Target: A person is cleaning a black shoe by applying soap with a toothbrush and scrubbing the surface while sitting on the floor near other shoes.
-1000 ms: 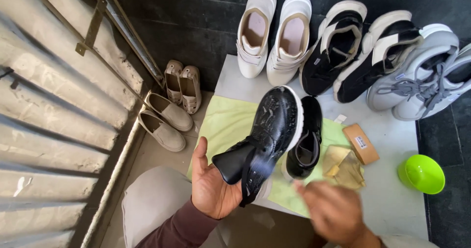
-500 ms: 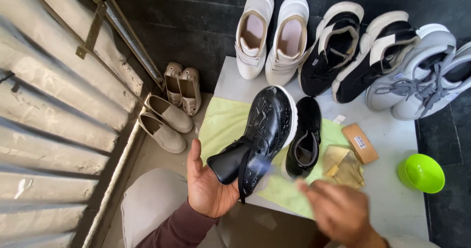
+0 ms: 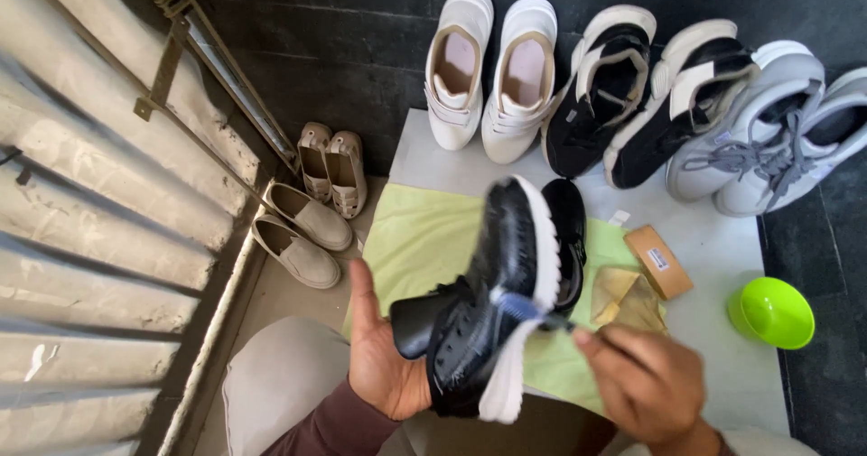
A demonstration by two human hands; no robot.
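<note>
Floor: dark stone tiles, with a pale grey mat [image 3: 722,239] laid on them.
Landmark: a light green cloth [image 3: 424,239] spread on the mat.
Left hand [image 3: 384,366]: clenched around the heel end of a shiny black shoe with a white sole [image 3: 492,311], held up above the cloth.
Right hand [image 3: 646,384]: blurry, closed on a thin brush [image 3: 528,310] whose tip touches the shoe's sole.
Hidden: a second black shoe [image 3: 569,239] lies on the cloth, mostly behind the held one.
Right of cloth: small brown box [image 3: 659,262], bright green bowl [image 3: 770,311].
Beyond cloth: row of white, black and grey sneakers [image 3: 623,95], the last cut off.
</note>
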